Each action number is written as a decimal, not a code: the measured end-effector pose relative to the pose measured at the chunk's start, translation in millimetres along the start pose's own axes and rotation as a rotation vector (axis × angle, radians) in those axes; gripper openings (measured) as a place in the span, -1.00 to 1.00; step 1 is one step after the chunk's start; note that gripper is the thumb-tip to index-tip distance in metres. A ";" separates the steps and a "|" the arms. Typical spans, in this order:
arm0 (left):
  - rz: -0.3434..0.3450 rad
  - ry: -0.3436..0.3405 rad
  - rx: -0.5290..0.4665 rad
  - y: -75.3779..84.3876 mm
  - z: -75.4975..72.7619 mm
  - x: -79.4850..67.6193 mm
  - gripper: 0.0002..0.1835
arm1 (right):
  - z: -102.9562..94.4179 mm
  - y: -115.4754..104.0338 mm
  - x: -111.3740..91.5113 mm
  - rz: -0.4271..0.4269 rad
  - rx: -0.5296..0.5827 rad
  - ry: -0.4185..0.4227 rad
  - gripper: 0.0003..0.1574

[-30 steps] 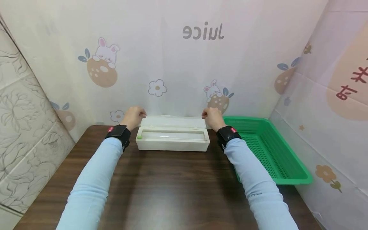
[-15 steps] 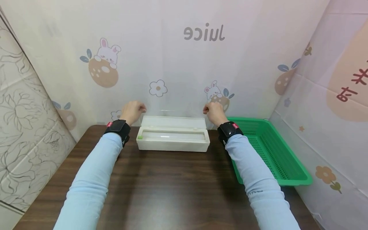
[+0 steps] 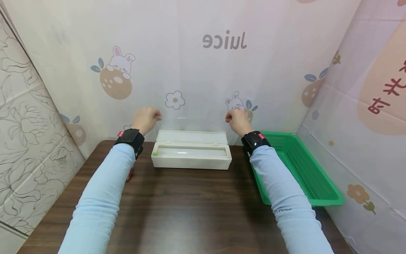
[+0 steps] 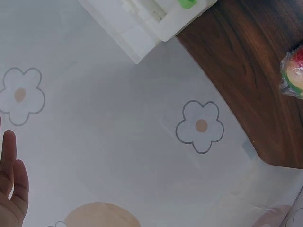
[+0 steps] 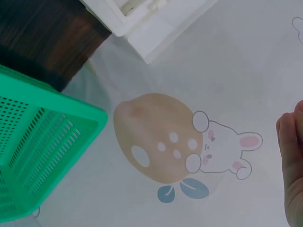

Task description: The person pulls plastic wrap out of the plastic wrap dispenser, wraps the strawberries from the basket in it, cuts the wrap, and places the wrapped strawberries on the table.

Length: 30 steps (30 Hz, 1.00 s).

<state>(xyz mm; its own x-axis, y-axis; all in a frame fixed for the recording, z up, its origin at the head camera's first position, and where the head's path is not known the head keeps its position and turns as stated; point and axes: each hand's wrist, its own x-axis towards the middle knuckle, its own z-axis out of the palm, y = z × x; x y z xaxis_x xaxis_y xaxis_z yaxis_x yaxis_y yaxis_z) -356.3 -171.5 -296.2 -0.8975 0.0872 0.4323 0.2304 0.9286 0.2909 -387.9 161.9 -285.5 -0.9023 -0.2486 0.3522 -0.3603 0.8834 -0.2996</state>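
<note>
A white cling film dispenser (image 3: 191, 162) stands at the back of the table, its lid (image 3: 191, 136) tipped back and a small green cutter knob (image 3: 155, 153) at its left end. A faint edge of clear cling film (image 3: 190, 119) shows above the lid, between the two hands. My left hand (image 3: 146, 120) pinches the film at the left, raised above the dispenser. At the right, my right hand (image 3: 238, 121) pinches it at about the same height. The wrist views show only some fingers of each hand at the frame edge, with the grip itself out of sight.
A green plastic basket (image 3: 317, 201) stands at the right, partly behind the right forearm. Near the left forearm lies a red, cream and green round thing wrapped in clear film (image 4: 294, 73). A printed curtain (image 3: 190, 70) hangs close behind the table (image 3: 190, 211).
Both hands have risen from beside the lid to above it, and the film's edge has come up with them. The dispenser has stayed in place with its lid back.
</note>
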 end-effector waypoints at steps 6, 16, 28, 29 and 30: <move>0.007 0.007 -0.006 4.2 -5.9 -0.1 -0.84 | -5.9 -0.4 -2.9 -0.017 -0.033 0.017 -0.90; 0.098 -0.027 -0.040 7.0 -19.2 -15.9 -0.88 | -17.7 -1.8 -24.7 -0.138 -0.026 0.063 -0.93; 0.214 -0.010 0.001 14.2 -33.9 -59.6 -0.95 | -21.4 -6.9 -63.0 -0.186 0.027 0.076 -0.92; 0.222 -0.008 0.003 15.0 -34.9 -62.8 -0.95 | -22.4 -7.4 -66.2 -0.192 0.029 0.078 -0.91; 0.228 -0.007 0.006 15.8 -35.3 -66.3 -0.95 | -23.4 -8.0 -69.9 -0.197 0.028 0.079 -0.91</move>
<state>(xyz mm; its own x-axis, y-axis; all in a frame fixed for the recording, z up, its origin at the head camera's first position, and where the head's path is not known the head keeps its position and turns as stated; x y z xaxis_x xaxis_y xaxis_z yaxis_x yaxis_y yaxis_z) -279.9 -175.3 -290.1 -0.8249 0.2978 0.4804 0.4256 0.8866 0.1812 -316.5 181.5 -286.9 -0.7931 -0.3822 0.4743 -0.5350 0.8094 -0.2423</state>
